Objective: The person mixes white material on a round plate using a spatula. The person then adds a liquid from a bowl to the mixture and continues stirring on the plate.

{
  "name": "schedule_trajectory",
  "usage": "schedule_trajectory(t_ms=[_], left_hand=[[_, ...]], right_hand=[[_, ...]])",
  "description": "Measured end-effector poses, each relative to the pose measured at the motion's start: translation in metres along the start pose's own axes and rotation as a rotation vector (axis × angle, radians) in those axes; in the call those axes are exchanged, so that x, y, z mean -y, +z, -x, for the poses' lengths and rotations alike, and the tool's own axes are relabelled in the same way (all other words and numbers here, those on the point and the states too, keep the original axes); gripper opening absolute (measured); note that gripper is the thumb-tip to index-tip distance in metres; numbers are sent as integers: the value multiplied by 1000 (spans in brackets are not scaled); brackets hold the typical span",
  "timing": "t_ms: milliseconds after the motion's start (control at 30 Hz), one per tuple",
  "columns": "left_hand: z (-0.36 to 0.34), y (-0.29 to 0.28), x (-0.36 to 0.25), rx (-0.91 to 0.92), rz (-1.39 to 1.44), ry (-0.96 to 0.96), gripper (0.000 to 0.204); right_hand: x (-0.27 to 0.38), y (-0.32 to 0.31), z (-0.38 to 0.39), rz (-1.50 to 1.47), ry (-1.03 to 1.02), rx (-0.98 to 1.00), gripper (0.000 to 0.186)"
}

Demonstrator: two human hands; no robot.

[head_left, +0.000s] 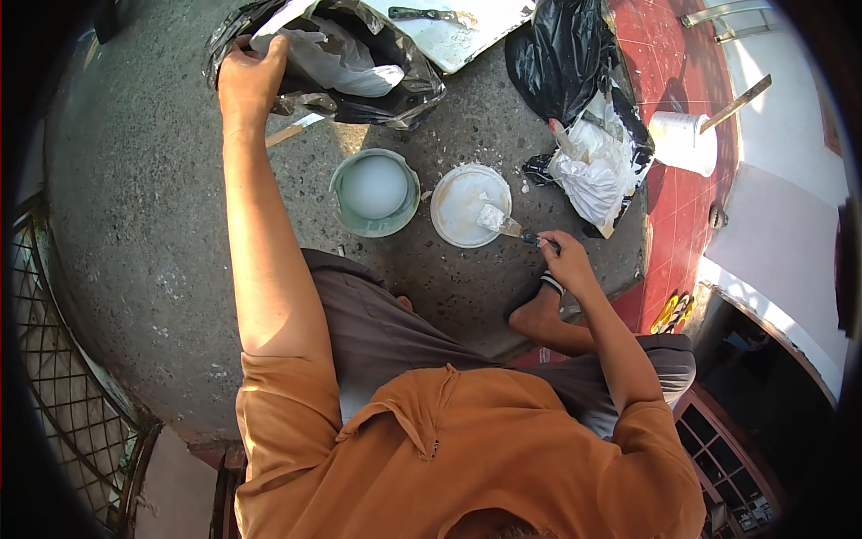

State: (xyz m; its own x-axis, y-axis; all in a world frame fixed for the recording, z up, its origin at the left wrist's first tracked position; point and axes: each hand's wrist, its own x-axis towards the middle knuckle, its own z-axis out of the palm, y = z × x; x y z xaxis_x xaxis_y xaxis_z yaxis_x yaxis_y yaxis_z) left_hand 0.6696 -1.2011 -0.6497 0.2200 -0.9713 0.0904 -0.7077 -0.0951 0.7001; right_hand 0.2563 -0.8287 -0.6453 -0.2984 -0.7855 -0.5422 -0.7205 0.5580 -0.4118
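Note:
My left hand [251, 76] reaches to the upper left and grips the edge of a black plastic bag [413, 90] with a crumpled white bag [355, 63] inside. My right hand [564, 256] is closed on the dark handle of a putty knife [507, 226]; its blade, carrying white paste, is over a shallow white round container [449, 202] with white material in it. Left of that stands a pale green bucket [377, 189] holding milky liquid. A wooden-handled blade [285, 135] lies below the black bag, partly hidden by it.
A white board [471, 49] with another scraper [422, 14] is at the back. At right lie a black bag [552, 63], a torn white bag [588, 171], a white bucket [682, 144] with a stick, and sandals [669, 313] by a doorway. A metal grille [40, 332] borders the left.

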Motion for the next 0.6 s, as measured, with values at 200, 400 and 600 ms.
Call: schedule_trajectory(t_ms=[200, 400, 600], left_hand=[[1, -4, -4, 49, 44, -56, 67], [0, -4, -2, 29, 57, -46, 65], [1, -4, -1, 29, 85, -31, 64]], right_hand=[[18, 0, 4, 59, -70, -69, 23], [36, 5, 5, 204, -210, -145, 21], [52, 11, 6, 276, -250, -135, 20]])
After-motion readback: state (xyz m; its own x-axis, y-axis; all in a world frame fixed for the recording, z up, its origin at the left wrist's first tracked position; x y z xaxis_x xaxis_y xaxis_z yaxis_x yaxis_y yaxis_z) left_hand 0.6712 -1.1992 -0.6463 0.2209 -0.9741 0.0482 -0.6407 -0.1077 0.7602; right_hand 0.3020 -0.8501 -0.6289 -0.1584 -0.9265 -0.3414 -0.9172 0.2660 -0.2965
